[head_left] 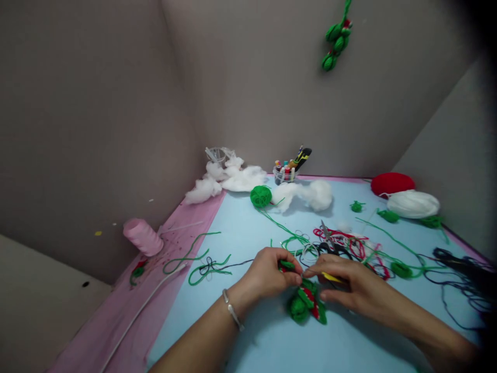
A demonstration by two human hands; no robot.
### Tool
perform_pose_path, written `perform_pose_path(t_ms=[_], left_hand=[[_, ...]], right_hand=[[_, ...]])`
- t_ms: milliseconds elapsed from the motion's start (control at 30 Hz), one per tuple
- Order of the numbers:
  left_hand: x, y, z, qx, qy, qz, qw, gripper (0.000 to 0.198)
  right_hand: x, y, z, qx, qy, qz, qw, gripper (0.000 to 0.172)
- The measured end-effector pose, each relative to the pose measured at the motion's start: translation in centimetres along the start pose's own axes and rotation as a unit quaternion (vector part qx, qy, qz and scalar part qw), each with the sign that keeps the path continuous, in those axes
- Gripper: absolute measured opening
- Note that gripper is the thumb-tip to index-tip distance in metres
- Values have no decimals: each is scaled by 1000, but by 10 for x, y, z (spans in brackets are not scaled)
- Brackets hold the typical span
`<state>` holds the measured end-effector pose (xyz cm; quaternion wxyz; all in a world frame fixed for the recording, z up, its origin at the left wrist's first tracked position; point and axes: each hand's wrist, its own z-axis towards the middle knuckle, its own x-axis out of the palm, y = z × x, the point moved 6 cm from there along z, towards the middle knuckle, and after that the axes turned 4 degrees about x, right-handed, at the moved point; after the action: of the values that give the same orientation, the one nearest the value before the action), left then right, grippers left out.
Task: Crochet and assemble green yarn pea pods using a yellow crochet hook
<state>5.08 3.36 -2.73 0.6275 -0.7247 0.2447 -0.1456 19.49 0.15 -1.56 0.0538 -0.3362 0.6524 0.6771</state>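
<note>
My left hand [275, 274], a metal bracelet at its wrist, pinches a small green and red crocheted piece [303, 303]. Its rounded green end hangs below the fingers, and part of it is hidden by them. In my right hand [344, 280] is a crochet hook with a yellow handle [332, 278]; its thin tip meets the work by the left fingertips. Dark yarn [240, 263] runs from the left hand toward a small loose bundle on the left. Just beyond the right hand lie black-handled scissors [326, 234] among tangled red yarn [349, 241].
White stuffing [244, 178] and a green yarn ball [261, 197] lie at the back near a cup of pens [285, 173]. Red yarn [393, 184] and white yarn [413, 204] sit back right. A pink cone [143, 237] stands left; dark yarn [466, 269] lies right.
</note>
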Motion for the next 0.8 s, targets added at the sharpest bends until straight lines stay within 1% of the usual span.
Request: perform_pose_path(t_ms=[33, 100, 233, 267, 300, 367, 500, 633, 800], left_hand=[[0, 0, 0, -1, -3, 2, 1000, 8], [0, 0, 0, -1, -6, 10, 1000, 10], [10, 0, -4, 4, 3, 67, 998, 37], [12, 0, -5, 5, 1, 89, 996, 39], [14, 0, -6, 6, -2, 106, 994, 37], [17, 2, -7, 0, 2, 101, 995, 29], [20, 7, -5, -27, 41, 0, 999, 24], [17, 5, -3, -40, 49, -53, 997, 19], [16, 0, -5, -67, 36, -51, 996, 15]], right_hand=[[2, 0, 1, -3, -2, 0, 1000, 9], [5, 0, 3, 0, -13, 4, 1000, 14], [2, 5, 3, 11, -55, 10, 998, 15], [1, 7, 3, 14, -67, 12, 998, 16], [-1, 8, 2, 16, -82, 16, 996, 17], [-4, 10, 1, 21, -109, 22, 994, 17], [-11, 6, 0, 29, -146, 20, 989, 19], [-13, 2, 0, 19, -159, 16, 987, 20], [-11, 6, -1, 9, -170, 33, 985, 20]])
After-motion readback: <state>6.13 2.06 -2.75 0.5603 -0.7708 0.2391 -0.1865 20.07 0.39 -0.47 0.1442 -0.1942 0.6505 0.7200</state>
